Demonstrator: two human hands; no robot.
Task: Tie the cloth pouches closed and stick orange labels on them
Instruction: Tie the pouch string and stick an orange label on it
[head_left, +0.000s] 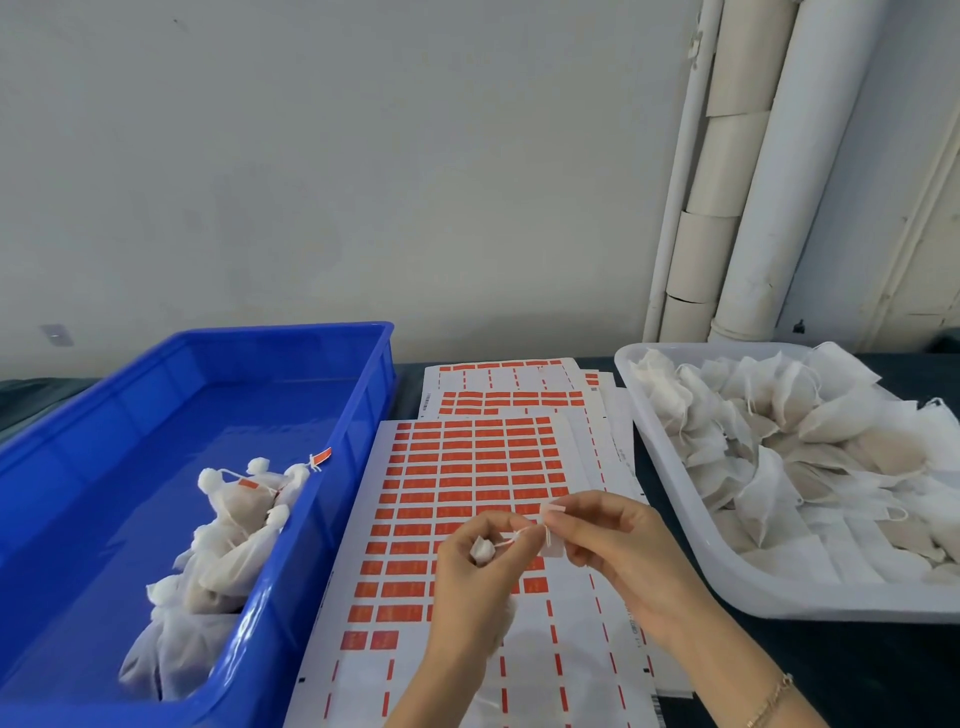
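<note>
1. While our left hand (467, 569) curls round a small cloth pouch (481, 551) above the label sheet (467, 467), its string (511, 540) runs to our right hand (613, 540).
2. Our right fingertips (571, 512) pinch a label (553, 538) at the string.
3. We judge the pouch light and soft and the label flimsy: grip the neck, pinch the label's edges.

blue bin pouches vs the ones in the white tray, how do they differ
The blue bin pouches have tops bunched and tied, and some carry orange labels; the white tray pouches have loose tops and no visible labels. The blue bin pouches form a small cluster; the white tray pouches nearly fill theirs. Both are white cloth with beige filling.
</note>
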